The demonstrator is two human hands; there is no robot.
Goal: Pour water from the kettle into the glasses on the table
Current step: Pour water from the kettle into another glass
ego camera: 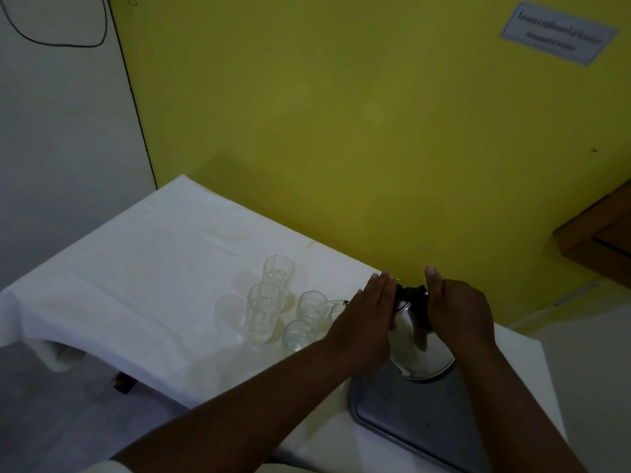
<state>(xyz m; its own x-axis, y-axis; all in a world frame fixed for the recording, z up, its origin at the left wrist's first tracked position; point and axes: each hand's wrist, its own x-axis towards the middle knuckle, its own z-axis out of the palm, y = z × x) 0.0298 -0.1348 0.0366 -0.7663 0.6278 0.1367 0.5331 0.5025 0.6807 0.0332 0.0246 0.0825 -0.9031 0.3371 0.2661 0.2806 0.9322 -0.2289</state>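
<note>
A shiny steel kettle (420, 339) with a black top stands on a metal tray (409, 414) at the table's right end. My left hand (367, 315) lies flat against the kettle's left side with its fingers straight. My right hand (457, 308) curls around the black handle on the right side, thumb up. Just left of the kettle is a cluster of clear glasses: a tall one (278, 271) at the back, a second tall one (264, 310) in front of it, and short ones (311, 305) (298, 334) nearer the kettle. Another glass (336, 310) is partly hidden behind my left hand.
A white cloth (136, 285) covers the table, which stands against a yellow wall (341, 131). The cloth hangs over the left and near edges. A wooden piece of furniture (601, 233) juts in at the right. A paper sign (558, 34) hangs high on the wall.
</note>
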